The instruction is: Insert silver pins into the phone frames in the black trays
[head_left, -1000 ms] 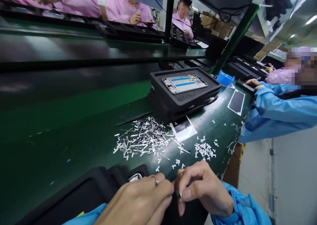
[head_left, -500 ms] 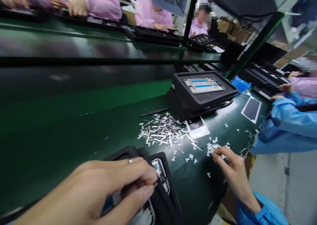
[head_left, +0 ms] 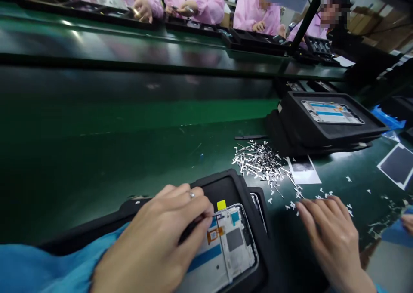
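Shifted right since earlier: right hand (head_left: 332, 237), fingers spread flat and holding nothing, onto small white pieces (head_left: 322, 196); left hand (head_left: 161, 245) curled around dark tool (head_left: 190, 230) over near phone frame (head_left: 226, 245); best kept steady, one piece pinched singly.

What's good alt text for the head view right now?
The left hand holds a dark tool over a phone frame lying in a black tray, while the right hand touches small white parts on the green belt. Metal strips lie beyond.
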The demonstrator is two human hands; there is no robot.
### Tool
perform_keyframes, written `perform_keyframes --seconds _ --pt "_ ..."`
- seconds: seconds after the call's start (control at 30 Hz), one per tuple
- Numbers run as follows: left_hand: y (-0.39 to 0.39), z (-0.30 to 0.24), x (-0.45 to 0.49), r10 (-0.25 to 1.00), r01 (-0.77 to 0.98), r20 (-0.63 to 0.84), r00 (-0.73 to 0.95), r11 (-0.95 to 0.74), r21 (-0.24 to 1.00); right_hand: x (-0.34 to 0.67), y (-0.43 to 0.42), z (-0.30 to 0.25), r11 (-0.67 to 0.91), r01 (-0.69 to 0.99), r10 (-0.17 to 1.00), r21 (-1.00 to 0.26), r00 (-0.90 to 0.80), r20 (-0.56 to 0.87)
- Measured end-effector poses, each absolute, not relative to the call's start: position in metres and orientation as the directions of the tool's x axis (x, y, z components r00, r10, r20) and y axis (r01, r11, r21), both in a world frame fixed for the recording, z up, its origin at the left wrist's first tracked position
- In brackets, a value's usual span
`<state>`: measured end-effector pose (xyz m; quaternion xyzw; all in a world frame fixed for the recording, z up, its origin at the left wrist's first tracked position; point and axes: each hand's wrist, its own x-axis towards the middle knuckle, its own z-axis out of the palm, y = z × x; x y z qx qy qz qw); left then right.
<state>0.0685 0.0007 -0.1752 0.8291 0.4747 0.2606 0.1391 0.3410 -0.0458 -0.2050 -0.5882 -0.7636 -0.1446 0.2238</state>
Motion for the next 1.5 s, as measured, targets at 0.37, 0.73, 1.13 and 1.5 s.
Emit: perform_keyframes --seconds 0.37,0.73,1.13,1.5 --pt "0.015 -0.173 0.088 0.757 0.688 0.392 0.523 -0.646 0.329 0.24 -0.035 -0.197 0.549 0.834 0.594 0.05 -0.432 0.679" --pt "0.016 -0.175 0.086 0.73 0.653 0.4 0.553 -0.679 0.336 0.237 -0.029 -0.203 0.56 0.825 0.567 0.073 -0.446 0.693" --pt "0.012 -0.188 0.078 0.694 0.621 0.374 0.615 -0.719 0.313 0.231 -0.029 -0.208 0.517 0.855 0.574 0.047 -0.387 0.722" --pt "0.007 -0.195 0.08 0.767 0.663 0.396 0.504 -0.638 0.392 0.233 -0.024 -0.203 0.519 0.849 0.556 0.102 -0.426 0.714"
